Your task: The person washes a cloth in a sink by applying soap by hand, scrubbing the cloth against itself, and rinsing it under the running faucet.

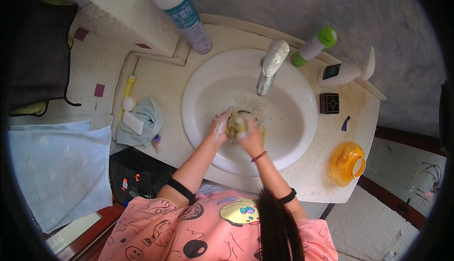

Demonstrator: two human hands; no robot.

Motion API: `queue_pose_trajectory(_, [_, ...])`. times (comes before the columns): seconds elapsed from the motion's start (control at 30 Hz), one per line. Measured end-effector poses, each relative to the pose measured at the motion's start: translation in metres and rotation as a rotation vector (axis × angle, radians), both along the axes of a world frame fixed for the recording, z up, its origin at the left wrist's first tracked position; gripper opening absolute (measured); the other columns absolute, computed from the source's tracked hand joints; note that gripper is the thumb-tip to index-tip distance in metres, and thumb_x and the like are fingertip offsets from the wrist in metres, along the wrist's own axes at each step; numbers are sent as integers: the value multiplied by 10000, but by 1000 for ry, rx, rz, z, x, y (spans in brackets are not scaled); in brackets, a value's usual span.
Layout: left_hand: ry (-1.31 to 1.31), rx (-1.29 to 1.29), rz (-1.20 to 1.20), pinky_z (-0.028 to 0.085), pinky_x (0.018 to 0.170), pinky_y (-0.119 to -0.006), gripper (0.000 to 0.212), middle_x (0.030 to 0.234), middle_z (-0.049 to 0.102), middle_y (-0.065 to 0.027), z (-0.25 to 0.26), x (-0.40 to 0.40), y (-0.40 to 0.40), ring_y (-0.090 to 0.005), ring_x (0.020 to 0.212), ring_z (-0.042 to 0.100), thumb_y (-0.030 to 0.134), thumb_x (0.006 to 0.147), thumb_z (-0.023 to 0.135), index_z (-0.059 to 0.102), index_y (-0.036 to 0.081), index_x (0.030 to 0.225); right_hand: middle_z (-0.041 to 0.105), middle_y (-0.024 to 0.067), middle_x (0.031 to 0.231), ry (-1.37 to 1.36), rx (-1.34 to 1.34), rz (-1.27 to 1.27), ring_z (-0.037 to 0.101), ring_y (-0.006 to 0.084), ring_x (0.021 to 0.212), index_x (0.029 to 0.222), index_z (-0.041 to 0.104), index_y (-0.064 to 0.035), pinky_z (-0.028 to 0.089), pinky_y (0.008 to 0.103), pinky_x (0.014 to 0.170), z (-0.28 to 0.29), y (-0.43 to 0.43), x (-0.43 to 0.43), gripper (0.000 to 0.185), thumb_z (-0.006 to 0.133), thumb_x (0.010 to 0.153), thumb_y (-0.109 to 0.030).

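Inside the white oval sink [294, 119], a crumpled yellow-green cloth [232, 128] is bunched between my hands. My left hand [220, 124], streaked with white suds, holds its left side. Over the cloth's right part, my right hand [252, 133] is curled and blurred by motion. Something pale, perhaps suds or a fold of cloth, shows at its fingers. A dark rim at the sink's bottom, perhaps the drain, is partly hidden behind the cloth. The chrome faucet [271, 66] stands beyond my hands, and no running water can be made out.
Left on the counter, a white soap bar [132, 122] lies on a pale green cloth [154, 110] beside a yellow-handled brush [129, 87]. A spray can [188, 23] stands behind. Along the right are a green-capped bottle [312, 48], white pump bottle [340, 73], dark square box [329, 103] and orange container [342, 165].
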State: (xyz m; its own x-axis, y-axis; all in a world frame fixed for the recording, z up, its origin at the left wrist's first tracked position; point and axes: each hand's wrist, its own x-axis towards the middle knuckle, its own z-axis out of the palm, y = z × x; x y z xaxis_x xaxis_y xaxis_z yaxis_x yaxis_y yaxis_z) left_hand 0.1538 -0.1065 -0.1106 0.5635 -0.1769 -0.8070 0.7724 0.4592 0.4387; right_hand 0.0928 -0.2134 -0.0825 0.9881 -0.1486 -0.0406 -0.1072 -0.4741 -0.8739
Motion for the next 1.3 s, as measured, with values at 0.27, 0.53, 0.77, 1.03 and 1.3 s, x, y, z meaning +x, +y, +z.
queue_pose_trajectory(0.27, [-63, 118, -116, 451, 691, -317, 492, 993, 514, -119, 30, -22, -34, -165, 890, 513, 394, 808, 501, 457, -20, 1070, 553, 213, 650, 84, -99, -270, 537, 367, 600, 739, 592, -29, 446, 409, 556, -13, -10, 29, 236, 567, 672, -254])
queue_pose_trajectory(0.53, [-11, 79, -310, 460, 688, -351, 474, 1012, 526, -129, 16, -30, -28, -220, 870, 535, 409, 811, 451, 447, 26, 1092, 549, 229, 649, 124, -6, -250, 536, 379, 604, 674, 583, 10, 433, 409, 542, -34, -4, 24, 235, 561, 684, -224])
queue_pose_trajectory(0.77, [195, -227, -5, 457, 708, -410, 369, 945, 534, -105, -45, -34, 6, -221, 830, 535, 365, 826, 417, 477, 76, 1047, 547, 226, 637, 118, -128, -154, 528, 388, 599, 676, 557, 3, 438, 417, 563, -25, 36, 1, 273, 560, 707, -268])
queue_pose_trajectory(1.03, [58, -182, -361, 468, 685, -298, 288, 905, 545, -56, 20, -3, -6, -161, 801, 546, 292, 837, 468, 495, 54, 997, 511, 203, 1050, 217, 203, 188, 503, 293, 971, 1152, 414, -20, 379, 337, 831, -24, -24, 7, 567, 603, 719, -334])
queue_pose_trajectory(1.3, [-148, -170, -940, 438, 752, -266, 279, 953, 562, -86, 16, -10, 22, -147, 855, 550, 83, 737, 587, 522, -19, 988, 589, 131, 821, 519, 277, 128, 559, 208, 790, 934, 536, 2, 427, 298, 712, -18, -77, 5, 326, 611, 707, -221])
